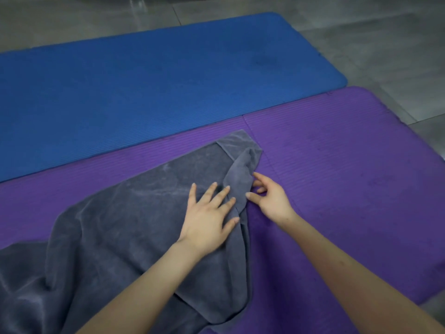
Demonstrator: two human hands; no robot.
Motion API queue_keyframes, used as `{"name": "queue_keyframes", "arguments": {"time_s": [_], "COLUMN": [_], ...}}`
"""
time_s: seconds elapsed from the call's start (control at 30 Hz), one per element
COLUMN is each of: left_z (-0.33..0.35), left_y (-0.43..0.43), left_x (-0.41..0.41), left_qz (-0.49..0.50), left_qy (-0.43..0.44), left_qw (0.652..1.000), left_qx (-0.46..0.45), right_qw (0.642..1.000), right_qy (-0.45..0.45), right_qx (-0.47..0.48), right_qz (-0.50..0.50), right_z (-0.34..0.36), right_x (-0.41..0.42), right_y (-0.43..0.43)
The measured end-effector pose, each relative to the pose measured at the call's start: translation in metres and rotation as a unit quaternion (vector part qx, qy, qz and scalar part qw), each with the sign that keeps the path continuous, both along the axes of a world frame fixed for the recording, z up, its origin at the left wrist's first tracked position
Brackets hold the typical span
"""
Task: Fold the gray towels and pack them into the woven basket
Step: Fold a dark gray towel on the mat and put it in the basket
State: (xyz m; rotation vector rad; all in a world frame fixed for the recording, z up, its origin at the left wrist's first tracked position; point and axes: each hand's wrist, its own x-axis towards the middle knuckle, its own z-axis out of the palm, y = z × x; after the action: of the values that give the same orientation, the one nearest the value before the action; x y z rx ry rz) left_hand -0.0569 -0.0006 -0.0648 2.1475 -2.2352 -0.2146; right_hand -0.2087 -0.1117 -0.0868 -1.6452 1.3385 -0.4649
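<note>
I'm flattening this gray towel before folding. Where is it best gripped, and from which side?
Probably the gray towel's folded-over flap, from the purple mat on the right: it lies doubled there, and the left hand pins the flat part.

We are baring smooth forearms from seven and five o'clock; our left hand (pixel 207 220) and right hand (pixel 272 201) are showing short nails.
</note>
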Motion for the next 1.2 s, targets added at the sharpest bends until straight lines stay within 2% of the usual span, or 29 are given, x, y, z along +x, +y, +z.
{"name": "queue_keyframes", "arguments": {"time_s": [0.13, 0.2, 0.3, 0.4, 0.47, 0.53, 0.6, 0.67, 0.73, 0.83, 0.93, 1.1, 1.13, 1.2], "left_z": [-0.008, -0.008, -0.006, -0.004, -0.001, 0.005, 0.011, 0.02, 0.028, 0.037, 0.037, 0.026, 0.025, 0.023], "left_y": [0.005, 0.008, 0.014, 0.024, 0.029, 0.032, 0.033, 0.031, 0.03, 0.032, 0.043, 0.078, 0.088, 0.102], "left_x": [0.017, 0.024, 0.03, 0.035, 0.037, 0.037, 0.036, 0.033, 0.027, 0.017, 0.008, -0.004, -0.008, -0.011], "left_qz": [0.049, 0.055, 0.065, 0.049, 0.04, 0.034, 0.025, 0.02, 0.018, 0.01, -0.005, -0.077, -0.093, -0.119], "left_qy": [0.03, 0.044, 0.087, 0.091, 0.081, 0.075, 0.067, 0.056, 0.034, -0.012, -0.043, -0.085, -0.09, -0.099], "left_qw": [0.998, 0.996, 0.993, 0.995, 0.996, 0.996, 0.997, 0.998, 0.998, 0.995, 0.987, 0.955, 0.946, 0.936], "left_qx": [0.034, 0.046, 0.038, 0.011, 0.015, 0.021, 0.022, 0.032, 0.045, 0.097, 0.155, 0.274, 0.296, 0.315], "right_qw": [0.988, 0.979, 0.981, 0.992, 0.99, 0.971, 0.94, 0.9, 0.877, 0.895, 0.882, 0.899, 0.891, 0.851], "right_qy": [0.072, 0.05, -0.038, -0.064, -0.004, 0.116, 0.251, 0.376, 0.449, 0.437, 0.459, 0.435, 0.449, 0.512], "right_qx": [-0.128, -0.181, -0.165, -0.101, -0.144, -0.207, -0.227, -0.212, -0.17, -0.086, -0.095, 0.015, 0.037, 0.06], "right_qz": [0.056, 0.082, 0.09, 0.025, -0.01, -0.017, -0.041, -0.055, -0.01, 0.001, -0.038, 0.045, 0.059, 0.102], "right_z": [-0.002, 0.01, 0.033, 0.054, 0.07, 0.086, 0.101, 0.103, 0.09, 0.07, 0.055, 0.038, 0.039, 0.045], "right_x": [0.008, 0.009, 0.003, -0.016, -0.038, -0.07, -0.099, -0.12, -0.134, -0.154, -0.176, -0.194, -0.197, -0.198], "right_y": [-0.004, -0.005, -0.003, 0.005, 0.011, 0.014, 0.012, 0.005, -0.001, 0.006, 0.032, 0.067, 0.065, 0.062]}}
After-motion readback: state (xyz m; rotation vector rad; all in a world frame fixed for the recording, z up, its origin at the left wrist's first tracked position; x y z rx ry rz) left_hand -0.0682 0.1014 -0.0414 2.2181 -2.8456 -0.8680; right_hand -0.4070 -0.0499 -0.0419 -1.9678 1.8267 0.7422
